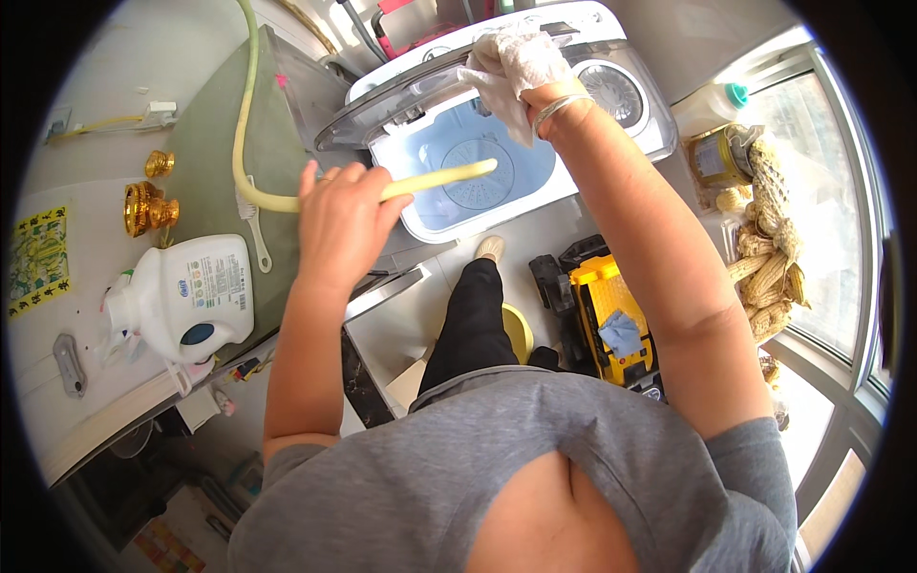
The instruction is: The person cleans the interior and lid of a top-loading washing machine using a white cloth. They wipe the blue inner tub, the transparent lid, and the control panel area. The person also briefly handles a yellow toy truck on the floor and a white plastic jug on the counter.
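Observation:
My left hand is closed round a pale yellow-green hose. The hose's free end reaches over the light blue tub of a white twin-tub washing machine. From my fist the rest of it loops left and up past the top edge. My right hand holds a crumpled white cloth up at the raised see-through lid. The cloth covers most of those fingers and hangs over part of the tub. A ribbed disc shows at the tub's bottom.
On the left counter are a white jug, a white brush and gold cups. A yellow toy truck with a blue cloth stands on the floor, right of my leg. Dried corn and a tin line the window side.

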`<state>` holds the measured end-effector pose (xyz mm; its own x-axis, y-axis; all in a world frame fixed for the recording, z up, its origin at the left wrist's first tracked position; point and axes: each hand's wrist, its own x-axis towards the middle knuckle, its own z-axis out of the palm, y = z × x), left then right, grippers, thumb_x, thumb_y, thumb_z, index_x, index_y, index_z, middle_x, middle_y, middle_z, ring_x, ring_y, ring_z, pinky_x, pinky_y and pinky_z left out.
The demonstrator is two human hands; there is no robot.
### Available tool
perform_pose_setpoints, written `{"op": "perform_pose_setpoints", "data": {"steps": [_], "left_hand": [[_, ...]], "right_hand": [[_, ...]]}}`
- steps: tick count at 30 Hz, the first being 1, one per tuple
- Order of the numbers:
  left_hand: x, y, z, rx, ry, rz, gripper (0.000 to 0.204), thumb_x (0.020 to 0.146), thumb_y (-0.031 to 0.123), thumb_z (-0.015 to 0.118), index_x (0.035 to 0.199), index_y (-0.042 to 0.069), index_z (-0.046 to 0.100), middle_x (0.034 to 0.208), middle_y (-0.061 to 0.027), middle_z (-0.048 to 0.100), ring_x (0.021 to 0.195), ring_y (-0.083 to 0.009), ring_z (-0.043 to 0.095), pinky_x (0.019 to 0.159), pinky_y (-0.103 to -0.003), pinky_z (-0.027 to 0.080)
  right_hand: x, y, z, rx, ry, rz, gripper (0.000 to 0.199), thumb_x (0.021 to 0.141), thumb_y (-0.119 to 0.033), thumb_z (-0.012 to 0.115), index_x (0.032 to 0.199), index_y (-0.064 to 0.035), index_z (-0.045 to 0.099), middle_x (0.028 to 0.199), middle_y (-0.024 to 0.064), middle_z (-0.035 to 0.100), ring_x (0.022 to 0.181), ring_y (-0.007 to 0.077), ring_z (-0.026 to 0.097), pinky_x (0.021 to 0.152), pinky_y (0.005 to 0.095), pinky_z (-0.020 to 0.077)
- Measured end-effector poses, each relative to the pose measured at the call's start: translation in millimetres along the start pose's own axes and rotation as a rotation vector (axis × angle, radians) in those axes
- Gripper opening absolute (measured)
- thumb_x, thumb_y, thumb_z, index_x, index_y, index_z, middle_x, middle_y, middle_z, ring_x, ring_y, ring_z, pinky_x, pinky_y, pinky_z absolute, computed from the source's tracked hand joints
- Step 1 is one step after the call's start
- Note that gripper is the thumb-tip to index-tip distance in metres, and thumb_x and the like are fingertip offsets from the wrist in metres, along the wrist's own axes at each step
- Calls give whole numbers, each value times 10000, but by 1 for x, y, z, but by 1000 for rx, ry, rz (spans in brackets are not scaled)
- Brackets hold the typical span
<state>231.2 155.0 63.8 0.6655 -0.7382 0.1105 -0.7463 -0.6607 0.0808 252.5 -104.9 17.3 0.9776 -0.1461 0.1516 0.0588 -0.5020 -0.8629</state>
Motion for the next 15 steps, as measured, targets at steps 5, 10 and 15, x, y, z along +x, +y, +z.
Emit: {"op": "perform_pose_setpoints", "data": {"steps": [5,10,15], "left_hand": [[-13,-5,-89,-273,161,-131,182,842,184,698,868,30,605,734,-41,548,717,-216,512,880,-379,380],[-19,-9,-117,-291,314,-107,179,834,179,704,870,34,605,707,-33,535,677,-209,513,974,-427,355],[-31,-6,-132,-230,341,-136,155,810,136,712,867,39,607,709,-33,539,687,-211,517,991,-447,353]], "right_hand": [[-10,-11,11,864,90,374,110,861,-159,603,861,-51,625,778,72,632,666,184,634,585,323,538],[-19,-23,-1,1053,109,586,168,873,-164,578,935,-11,613,850,90,645,732,202,657,643,334,564],[-35,-14,0,1102,72,656,175,876,-194,607,932,-27,613,873,83,638,765,203,652,683,326,565]]}}
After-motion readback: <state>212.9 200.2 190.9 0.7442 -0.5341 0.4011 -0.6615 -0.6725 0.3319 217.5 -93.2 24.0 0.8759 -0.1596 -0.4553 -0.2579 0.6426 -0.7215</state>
